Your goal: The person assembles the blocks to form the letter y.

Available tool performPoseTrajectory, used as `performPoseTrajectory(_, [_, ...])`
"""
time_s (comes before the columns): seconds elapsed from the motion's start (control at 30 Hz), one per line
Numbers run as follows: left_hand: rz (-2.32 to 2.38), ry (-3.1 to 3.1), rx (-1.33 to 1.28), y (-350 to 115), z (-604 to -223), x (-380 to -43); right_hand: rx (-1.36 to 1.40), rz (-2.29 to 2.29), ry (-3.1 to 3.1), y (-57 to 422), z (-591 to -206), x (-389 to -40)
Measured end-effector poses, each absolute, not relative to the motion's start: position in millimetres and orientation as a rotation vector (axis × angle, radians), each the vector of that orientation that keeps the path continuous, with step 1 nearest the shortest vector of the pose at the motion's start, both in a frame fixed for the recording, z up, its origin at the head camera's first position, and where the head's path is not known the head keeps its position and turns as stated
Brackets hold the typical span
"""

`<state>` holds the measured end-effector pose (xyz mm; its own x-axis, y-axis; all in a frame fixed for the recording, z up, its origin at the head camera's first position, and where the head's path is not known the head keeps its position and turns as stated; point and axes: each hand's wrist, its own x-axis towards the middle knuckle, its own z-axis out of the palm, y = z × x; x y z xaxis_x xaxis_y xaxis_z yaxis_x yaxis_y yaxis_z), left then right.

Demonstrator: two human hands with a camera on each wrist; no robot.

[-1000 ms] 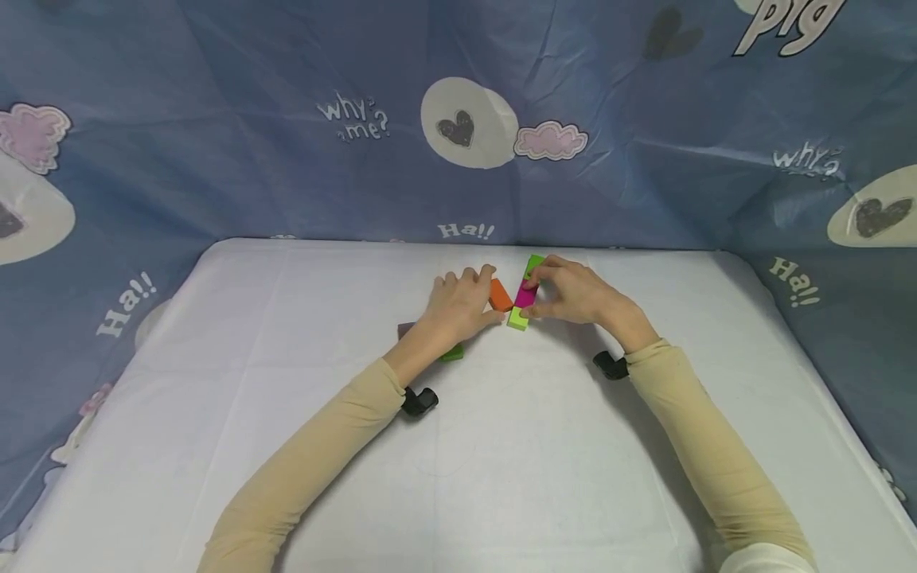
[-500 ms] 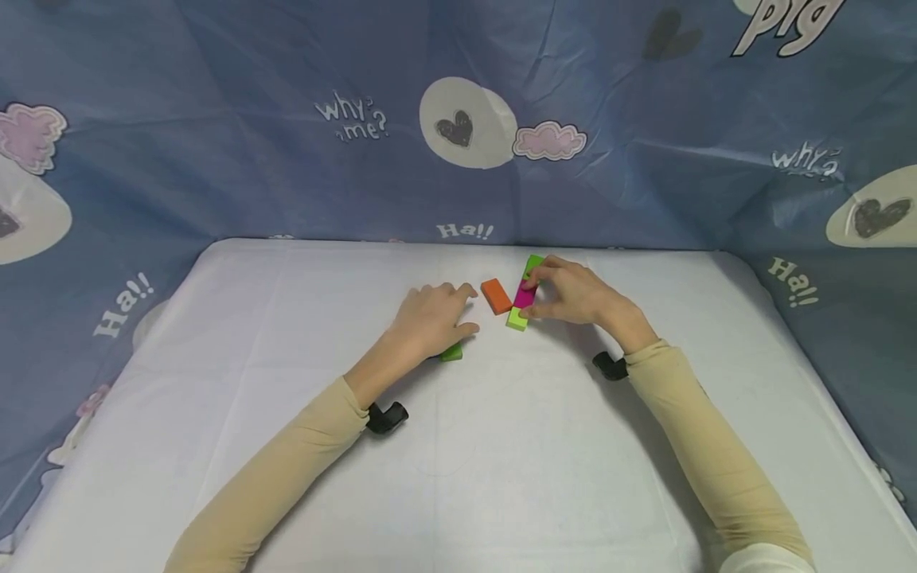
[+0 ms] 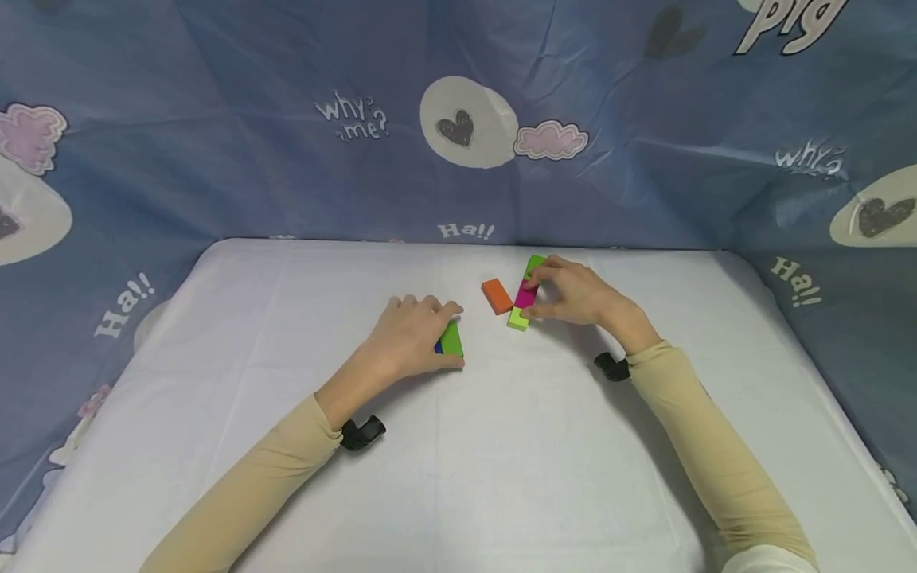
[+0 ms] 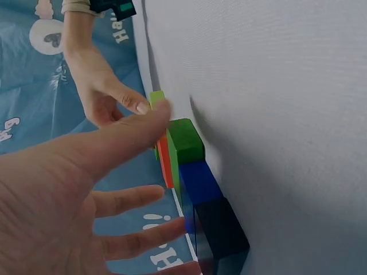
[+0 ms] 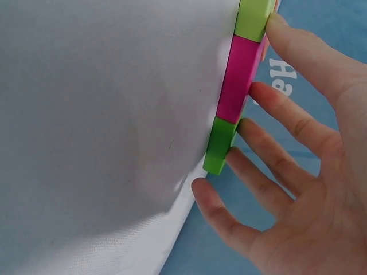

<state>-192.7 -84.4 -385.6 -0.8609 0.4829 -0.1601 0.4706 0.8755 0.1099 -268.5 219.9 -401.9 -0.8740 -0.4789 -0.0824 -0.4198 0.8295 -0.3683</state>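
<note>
Here's the near green block [image 3: 451, 340], on the worktop just to the near left of the orange block [image 3: 497, 296], and the left hand [image 3: 407, 334] is arched right over it: thumb by the side farther from the orange block, index by the side closer to it, fingers spread, and whether any fingertip touches I can't tell. Best grip, I'd say: thumb and index squarely on that green block's own faces, because the blue block [image 4: 200, 182] and the dark block [image 4: 221, 226] line up against it, away from the orange block, and a loose squeeze could drag them along. Over to the right of the orange block, three more in line: the lime block [image 3: 518, 319], the pink block [image 3: 525, 295], then the far green block [image 3: 533, 264]. The right hand [image 3: 573, 293] has its fingers spread along them, thumb at the lime, index at the pink, little finger clear of all three. Light pressure looks wise, enough to hold the line true without nudging the orange block, its corner beside the lime-pink seam; touching or just apart, hard to call! Around the orange block spreads the white worktop [image 3: 537, 446]; beyond it hangs the blue backdrop cloth [image 3: 286, 183].
</note>
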Motion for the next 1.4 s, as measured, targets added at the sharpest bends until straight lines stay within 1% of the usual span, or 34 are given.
performPoseTrajectory(0.77, [0.069, 2.913, 0.778, -79.5, -393.6, -196.1, -0.698, -0.522, 2.836, 223.3, -401.6, -266.5])
performPoseTrajectory(1.1, [0.094, 2.928, 0.806, -76.0, -389.6, -200.0, -0.715, -0.525, 2.834, 223.5, -402.8, -267.9])
performPoseTrajectory(1.4, [0.040, 3.000, 0.862, -75.3, -384.1, -215.6, -0.725, -0.535, 2.832, 222.6, -402.2, -267.8])
